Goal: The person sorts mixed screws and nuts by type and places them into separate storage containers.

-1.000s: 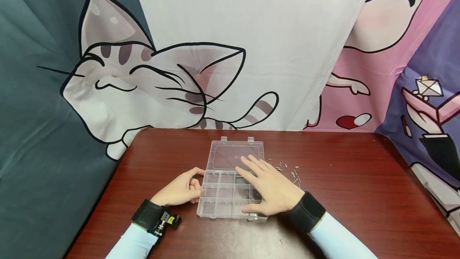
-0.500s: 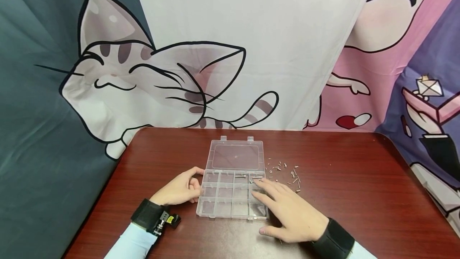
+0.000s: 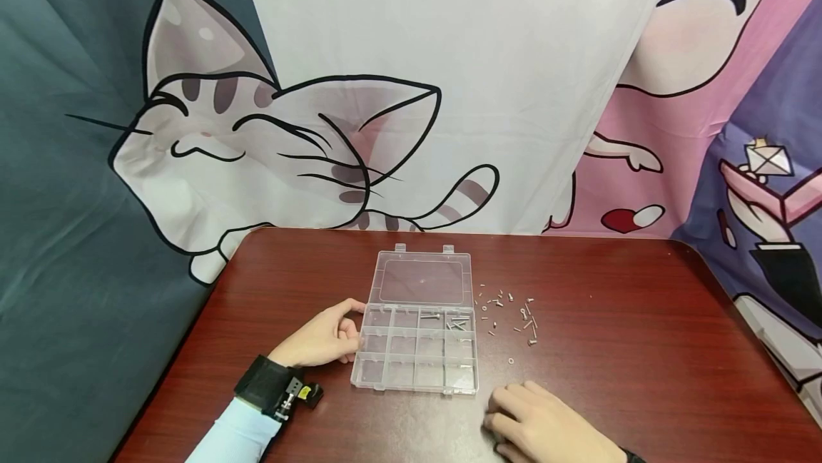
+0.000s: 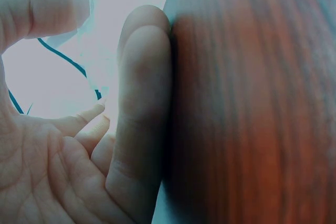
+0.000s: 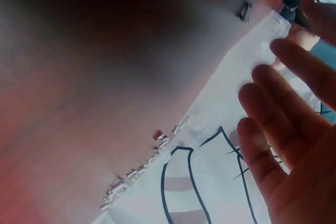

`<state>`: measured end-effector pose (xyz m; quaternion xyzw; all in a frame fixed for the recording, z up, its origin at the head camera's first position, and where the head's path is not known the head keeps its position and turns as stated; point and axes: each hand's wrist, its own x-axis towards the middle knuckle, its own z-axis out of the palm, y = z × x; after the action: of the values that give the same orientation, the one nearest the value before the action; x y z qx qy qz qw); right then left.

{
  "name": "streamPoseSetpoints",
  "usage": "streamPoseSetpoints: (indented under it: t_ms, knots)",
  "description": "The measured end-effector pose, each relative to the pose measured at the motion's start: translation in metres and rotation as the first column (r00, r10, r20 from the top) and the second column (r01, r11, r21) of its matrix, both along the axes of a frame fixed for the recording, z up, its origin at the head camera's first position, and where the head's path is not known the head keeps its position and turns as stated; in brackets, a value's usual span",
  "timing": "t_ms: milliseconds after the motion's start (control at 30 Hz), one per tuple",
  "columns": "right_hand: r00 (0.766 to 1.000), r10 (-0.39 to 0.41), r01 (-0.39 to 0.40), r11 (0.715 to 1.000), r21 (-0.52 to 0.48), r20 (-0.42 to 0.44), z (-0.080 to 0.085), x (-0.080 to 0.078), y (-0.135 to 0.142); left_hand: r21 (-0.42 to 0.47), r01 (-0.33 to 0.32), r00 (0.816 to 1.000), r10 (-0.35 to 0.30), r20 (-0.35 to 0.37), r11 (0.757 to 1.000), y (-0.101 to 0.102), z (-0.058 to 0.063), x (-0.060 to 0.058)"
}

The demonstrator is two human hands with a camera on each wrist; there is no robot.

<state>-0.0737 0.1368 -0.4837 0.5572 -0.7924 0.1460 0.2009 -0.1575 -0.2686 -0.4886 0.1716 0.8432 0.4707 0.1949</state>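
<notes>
A clear plastic compartment box (image 3: 401,342) lies on the table with its lid (image 3: 424,277) folded back. Several screws (image 3: 457,323) lie in its two back-right compartments. My left hand (image 3: 321,334) holds the box at its left side, index finger near the hinge corner and thumb lower down; the left wrist view shows its fingers (image 4: 144,87) close along the tabletop. Near the front right, off the box, is my right hand (image 3: 539,424), fingers loosely bent. Nothing shows in its grasp in the right wrist view, where a small dark metal piece (image 5: 244,11) lies beyond the fingertips.
Loose screws and small hardware (image 3: 526,317) are scattered on the brown table (image 3: 642,334), right of the box. A small ring (image 3: 510,361) lies nearer the front. A printed cloth (image 3: 481,92) hangs behind the table.
The right hand has left the space over the box and moved right and toward the front edge, its fingers more bent. Screws in the back-right compartments now show. The left hand has stayed put.
</notes>
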Motion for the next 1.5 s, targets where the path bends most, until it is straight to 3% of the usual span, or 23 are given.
streamPoseSetpoints:
  t_ms: [200, 467, 733, 1033, 1167, 1300, 1500]
  knots:
    - [0.994, 0.052, -0.053, 0.998, -0.017, -0.092, -0.012, 0.002, 0.003, 0.001, 0.013, 1.000, -0.013, -0.006, 1.000, -0.001, 0.001, 0.002]
    - [0.996, 0.060, -0.061, 0.998, -0.007, -0.063, -0.014, 0.004, 0.005, 0.000, 0.003, 1.000, -0.003, 0.004, 1.000, 0.000, 0.001, 0.001]
    - [0.994, 0.027, -0.025, 1.000, 0.019, -0.102, -0.015, 0.003, 0.003, 0.005, 0.004, 1.000, -0.004, 0.003, 1.000, 0.000, 0.000, 0.000]
    - [0.996, -0.052, 0.057, 0.996, 0.070, -0.078, -0.012, 0.002, -0.006, 0.013, 0.002, 1.000, -0.002, 0.002, 1.000, 0.000, -0.001, 0.000]
    - [0.998, -0.060, 0.061, 0.995, 0.077, -0.012, -0.006, -0.002, -0.010, 0.007, 0.000, 1.000, 0.000, -0.001, 1.000, 0.001, -0.001, 0.000]
    - [0.994, -0.053, 0.052, 0.999, 0.013, 0.100, 0.004, -0.010, -0.014, 0.003, 0.001, 1.000, -0.001, -0.006, 1.000, 0.001, 0.000, 0.000]
    - [0.983, -0.030, 0.052, 0.992, -0.117, 0.180, 0.023, -0.038, -0.018, 0.000, 0.005, 1.000, -0.005, -0.007, 1.000, 0.001, 0.002, 0.001]
